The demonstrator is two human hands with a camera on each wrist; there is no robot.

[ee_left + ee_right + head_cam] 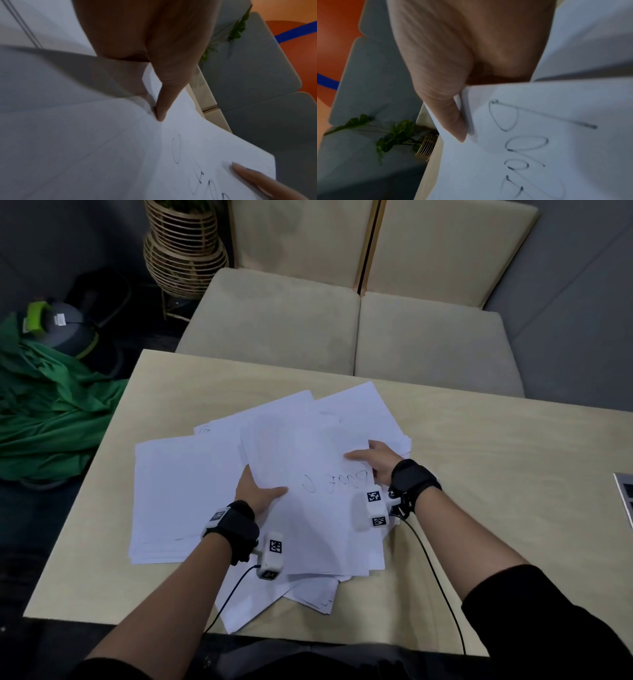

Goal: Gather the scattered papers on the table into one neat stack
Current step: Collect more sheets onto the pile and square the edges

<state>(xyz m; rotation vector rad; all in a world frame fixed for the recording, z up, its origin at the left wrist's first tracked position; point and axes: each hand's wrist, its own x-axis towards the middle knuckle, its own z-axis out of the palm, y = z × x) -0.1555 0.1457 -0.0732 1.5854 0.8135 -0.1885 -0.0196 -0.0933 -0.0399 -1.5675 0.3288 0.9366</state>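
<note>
Several white papers lie fanned and overlapping on the light wooden table. A top bunch with handwriting is lifted slightly between both hands. My left hand pinches its left edge, thumb on top and fingers hidden beneath. My right hand pinches the right edge the same way. In the left wrist view the thumb presses on the sheet. The right wrist view shows the thumb on the written sheet.
Beige sofa cushions stand beyond the table's far edge. A wicker planter and green cloth with a grey bag sit to the left. A laptop corner shows at the right edge of the table.
</note>
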